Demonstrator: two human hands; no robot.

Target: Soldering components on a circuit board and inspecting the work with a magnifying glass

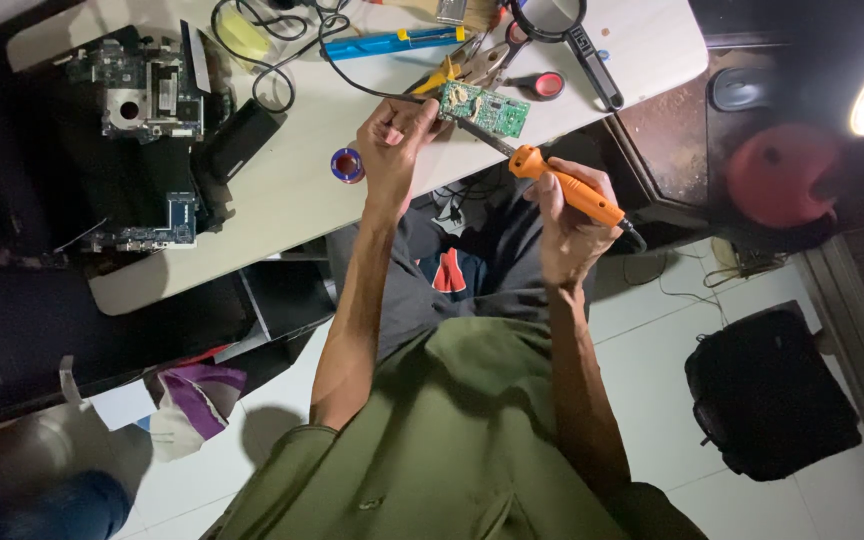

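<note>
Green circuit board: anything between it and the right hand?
Only the soldering iron: head view shows its orange handle in the right hand, its dark tip reaching the green circuit board, which the left hand holds.

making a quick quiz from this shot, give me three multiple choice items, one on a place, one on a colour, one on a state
1. Where does the small green circuit board sit?
A. on the floor
B. at the table edge, by the left hand
C. on the black bag

2. What colour is the handle of the soldering iron?
A. orange
B. blue
C. white

3. How is the right hand?
A. open and flat
B. resting on the table
C. closed around the soldering iron

Answers: 1 B, the board lies at the table edge against the left hand's fingers. 2 A, the handle is bright orange. 3 C, the fingers wrap the handle, tip pointing at the board.
</note>
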